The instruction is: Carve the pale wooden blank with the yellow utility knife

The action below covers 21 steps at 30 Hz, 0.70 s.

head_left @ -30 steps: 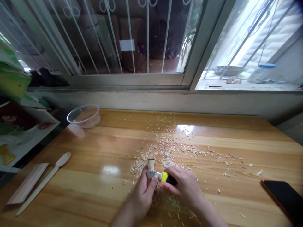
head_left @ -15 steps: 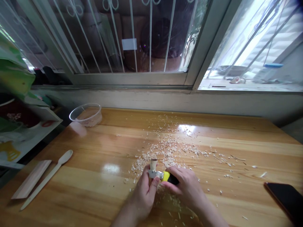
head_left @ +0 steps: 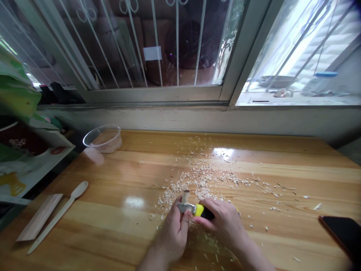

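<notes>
Wooden piece: a short, pale stick (head_left: 185, 196) with a darker top end, standing nearly upright above the near middle of the table (head_left: 113, 229), its lower part hidden in the hand.
Left hand: the fingers of the left hand (head_left: 175, 229) are closed around the stick, the thumb by the metal part of the tool.
Tool: a hand tool (head_left: 199, 210) with a metal head, yellow collar and black handle; the head lies across the stick below its top.
Right hand: the right hand (head_left: 225, 222) has its fingers wrapped around the black handle.
Shavings: pale wood shavings (head_left: 199, 177) scatter beyond and around the hands.
Table, left: a wooden spoon (head_left: 59, 216) beside a flat wood strip (head_left: 41, 217); farther back, a clear plastic bowl (head_left: 115, 143).
Table, right: a dark phone (head_left: 342, 235).
Behind: a barred window (head_left: 155, 93).
</notes>
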{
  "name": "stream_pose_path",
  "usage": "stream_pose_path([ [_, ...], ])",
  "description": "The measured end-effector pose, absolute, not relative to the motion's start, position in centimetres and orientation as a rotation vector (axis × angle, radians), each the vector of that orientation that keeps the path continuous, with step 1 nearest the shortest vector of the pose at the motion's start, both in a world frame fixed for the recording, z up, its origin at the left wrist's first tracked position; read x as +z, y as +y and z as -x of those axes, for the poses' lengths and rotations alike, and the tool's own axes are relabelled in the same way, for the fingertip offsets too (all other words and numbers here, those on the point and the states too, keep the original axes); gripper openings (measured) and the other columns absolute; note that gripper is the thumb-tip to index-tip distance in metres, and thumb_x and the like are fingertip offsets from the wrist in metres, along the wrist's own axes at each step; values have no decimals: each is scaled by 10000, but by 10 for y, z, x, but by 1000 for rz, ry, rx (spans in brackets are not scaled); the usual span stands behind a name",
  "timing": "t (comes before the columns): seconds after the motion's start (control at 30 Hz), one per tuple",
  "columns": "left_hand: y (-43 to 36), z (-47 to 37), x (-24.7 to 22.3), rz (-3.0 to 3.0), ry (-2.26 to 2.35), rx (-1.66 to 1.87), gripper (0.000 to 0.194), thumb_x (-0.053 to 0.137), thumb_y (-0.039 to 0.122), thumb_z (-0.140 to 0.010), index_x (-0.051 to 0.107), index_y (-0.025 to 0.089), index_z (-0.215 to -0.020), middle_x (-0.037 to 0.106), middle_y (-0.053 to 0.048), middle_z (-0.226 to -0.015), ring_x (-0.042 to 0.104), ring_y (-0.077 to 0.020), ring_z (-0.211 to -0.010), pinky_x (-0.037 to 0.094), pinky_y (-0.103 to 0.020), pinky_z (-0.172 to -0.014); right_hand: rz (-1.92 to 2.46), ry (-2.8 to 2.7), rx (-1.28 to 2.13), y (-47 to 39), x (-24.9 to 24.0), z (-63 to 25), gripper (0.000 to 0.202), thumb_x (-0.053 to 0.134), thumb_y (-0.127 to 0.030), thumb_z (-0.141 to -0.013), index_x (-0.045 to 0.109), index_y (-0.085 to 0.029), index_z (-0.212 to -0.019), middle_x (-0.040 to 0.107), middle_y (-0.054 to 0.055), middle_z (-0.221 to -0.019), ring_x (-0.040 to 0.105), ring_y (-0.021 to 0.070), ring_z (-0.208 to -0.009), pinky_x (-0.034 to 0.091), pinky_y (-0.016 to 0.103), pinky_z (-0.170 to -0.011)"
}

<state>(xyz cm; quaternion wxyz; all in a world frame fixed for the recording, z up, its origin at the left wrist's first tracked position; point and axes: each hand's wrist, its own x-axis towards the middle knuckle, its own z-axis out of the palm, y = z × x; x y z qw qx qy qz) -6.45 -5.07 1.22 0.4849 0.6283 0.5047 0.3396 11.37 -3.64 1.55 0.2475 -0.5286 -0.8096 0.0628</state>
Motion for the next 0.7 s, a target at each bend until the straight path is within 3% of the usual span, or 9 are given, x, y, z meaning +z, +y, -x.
stream_pose_path([
  [0.17,-50,62,16,-1435,1237,851,485,338,407,-936,405,135,-1331,574,-159,-1226,493,-262,-1193,341,-401,-1043,1453,-2170,93,-37,12,-111,553,364,-701,-821,593,-202,-754,632,22,-640,573,175,-534,337,262,-512],
  [0.37,-53,60,17,-1545,1291,789,518,315,367,-930,359,104,-1375,334,-187,-1456,218,-275,-1385,179,-439,-1132,1444,-2259,376,-35,17,-117,550,365,-699,-825,602,-206,-772,633,15,-650,581,155,-557,355,242,-517],
  [0.6,-49,61,14,-1507,1317,858,492,350,385,-932,414,130,-1348,418,-167,-1414,350,-239,-1326,251,-378,-1110,1481,-2158,149,-38,13,-111,540,348,-668,-856,605,-202,-760,636,30,-634,582,173,-535,339,261,-509],
  [0.7,-50,60,15,-1360,1253,900,518,387,430,-919,408,143,-1350,427,-152,-1406,369,-246,-1310,260,-358,-1098,1465,-2191,203,-38,16,-111,520,338,-638,-878,599,-202,-768,633,30,-637,578,166,-538,340,256,-510],
])
